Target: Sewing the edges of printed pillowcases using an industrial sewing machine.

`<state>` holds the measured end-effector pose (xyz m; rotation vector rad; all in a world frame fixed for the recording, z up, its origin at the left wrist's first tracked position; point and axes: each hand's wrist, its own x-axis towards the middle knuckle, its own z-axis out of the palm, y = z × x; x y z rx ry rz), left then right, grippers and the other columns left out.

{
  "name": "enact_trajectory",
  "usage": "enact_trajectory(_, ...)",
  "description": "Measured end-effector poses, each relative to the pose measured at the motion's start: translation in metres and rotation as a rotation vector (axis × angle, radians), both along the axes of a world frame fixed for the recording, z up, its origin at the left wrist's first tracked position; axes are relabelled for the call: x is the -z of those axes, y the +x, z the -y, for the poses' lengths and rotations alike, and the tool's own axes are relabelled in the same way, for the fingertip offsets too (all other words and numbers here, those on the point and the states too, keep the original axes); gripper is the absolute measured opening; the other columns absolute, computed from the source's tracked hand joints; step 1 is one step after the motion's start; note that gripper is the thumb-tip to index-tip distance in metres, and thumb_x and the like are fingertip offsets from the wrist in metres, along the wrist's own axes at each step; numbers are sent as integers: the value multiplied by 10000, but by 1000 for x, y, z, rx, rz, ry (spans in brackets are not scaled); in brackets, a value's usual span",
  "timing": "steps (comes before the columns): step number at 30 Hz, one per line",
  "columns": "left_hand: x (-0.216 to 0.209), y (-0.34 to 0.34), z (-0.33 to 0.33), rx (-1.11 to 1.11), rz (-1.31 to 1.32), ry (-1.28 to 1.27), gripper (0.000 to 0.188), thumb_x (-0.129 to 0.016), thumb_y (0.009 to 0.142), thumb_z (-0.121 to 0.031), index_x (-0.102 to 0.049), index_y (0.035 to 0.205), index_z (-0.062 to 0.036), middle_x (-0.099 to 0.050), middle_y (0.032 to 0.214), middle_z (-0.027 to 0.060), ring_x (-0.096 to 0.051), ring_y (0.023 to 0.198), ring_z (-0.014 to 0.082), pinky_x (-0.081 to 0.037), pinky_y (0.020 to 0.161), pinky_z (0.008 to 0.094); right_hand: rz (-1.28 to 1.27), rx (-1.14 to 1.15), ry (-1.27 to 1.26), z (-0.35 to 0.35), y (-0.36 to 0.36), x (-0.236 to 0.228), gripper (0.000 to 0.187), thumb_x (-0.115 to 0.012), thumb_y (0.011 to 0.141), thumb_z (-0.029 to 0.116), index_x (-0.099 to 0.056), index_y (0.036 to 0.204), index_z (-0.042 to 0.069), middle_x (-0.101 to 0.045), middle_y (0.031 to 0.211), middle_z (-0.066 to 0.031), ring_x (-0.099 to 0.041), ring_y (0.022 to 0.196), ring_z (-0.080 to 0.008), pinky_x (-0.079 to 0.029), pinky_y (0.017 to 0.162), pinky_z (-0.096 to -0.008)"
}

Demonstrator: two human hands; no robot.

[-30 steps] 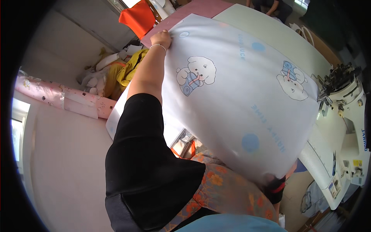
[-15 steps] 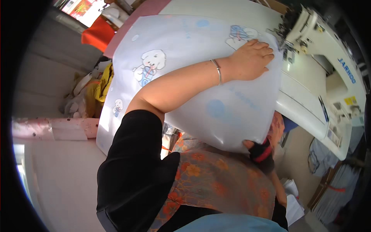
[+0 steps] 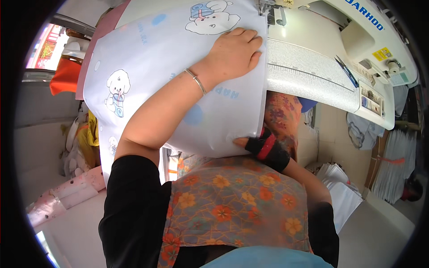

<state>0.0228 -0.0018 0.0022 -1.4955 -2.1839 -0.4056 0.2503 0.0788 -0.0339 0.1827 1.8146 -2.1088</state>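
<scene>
A glossy white sheet (image 3: 147,62) printed with cartoon puppies and blue dots lies over the sewing table, and its near edge hangs toward my lap. My left hand (image 3: 237,53), a silver bangle at its wrist, rests palm down on the sheet near the right edge, fingers slightly bent and apart. Below it, my right hand (image 3: 268,147) in a black and red fingerless covering pinches the sheet's near right corner. Its thumb lies on top, while the fingers are hidden beneath. The sheet's far right edge reaches the sewing machine's (image 3: 362,22) presser foot (image 3: 265,6).
Thread snips (image 3: 347,71) lie on the machine bed (image 3: 308,80), which carries a ruler scale. A small parts tray (image 3: 371,100) is set in its right end. Bundled white sheets (image 3: 388,165) stand at the right; a yellow bag (image 3: 93,129) and orange cloth (image 3: 66,80) are at the left.
My view has turned, so the machine and sheet appear higher and further left. My left hand stays flat on the sheet by the same puppy, and my right hand keeps its hold on the corner.
</scene>
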Motion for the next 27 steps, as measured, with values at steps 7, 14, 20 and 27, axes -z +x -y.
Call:
enact_trajectory(7, 1, -28, -17, -37, -17, -45, 246, -580, 869, -238, -630, 1035, -65, -608, 1068, 84, -580, 1014, 255, -517, 842, 375, -102, 88, -76, -1, -29, 14, 317, -693, 878, 176, -632, 1151, 27, -685, 1037, -82, -626, 965, -167, -502, 871, -333)
enact_trajectory(14, 3, -26, -13, -20, 29, -4, 311, -570, 872, -240, -606, 1085, -15, -586, 1172, 140, -544, 1134, 294, -449, 967, 443, -468, -5, 121, 2, -59, 60, 298, -736, 845, 183, -658, 1102, 54, -693, 1021, -70, -646, 943, -182, -526, 829, -335)
enact_trajectory(20, 5, -29, -14, -21, 70, -76, 375, -559, 887, -243, -575, 1170, 2, -558, 1252, 152, -515, 1199, 307, -413, 1024, 468, -490, -8, 248, -1, -73, 49, 316, -730, 849, 178, -647, 1127, 52, -688, 1017, -70, -639, 947, -165, -523, 838, -328)
enact_trajectory(27, 9, -32, -7, 17, 107, 19, 323, -580, 868, -176, -608, 1148, -19, -564, 1284, 142, -503, 1227, 303, -361, 1080, 434, -287, 12, -21, -6, -64, 19, 359, -701, 862, 143, -618, 1197, 44, -676, 1011, -73, -622, 940, -153, -508, 863, -323)
